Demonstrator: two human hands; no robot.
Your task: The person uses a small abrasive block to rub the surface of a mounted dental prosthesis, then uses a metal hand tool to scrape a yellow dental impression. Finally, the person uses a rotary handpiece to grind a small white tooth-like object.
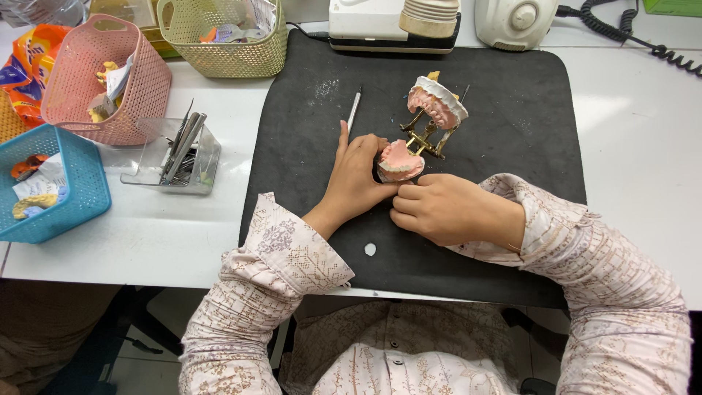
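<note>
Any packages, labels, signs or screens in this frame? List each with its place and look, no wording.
Snack-type bag: far left edge of the table, behind the pink basket; crinkled, orange with blue and white.
Green box: top right corner, only an edge shows.
Paper slips or wrappers: inside the cream basket at the top; pale, too small to tell more.
No signs or screens.
</note>
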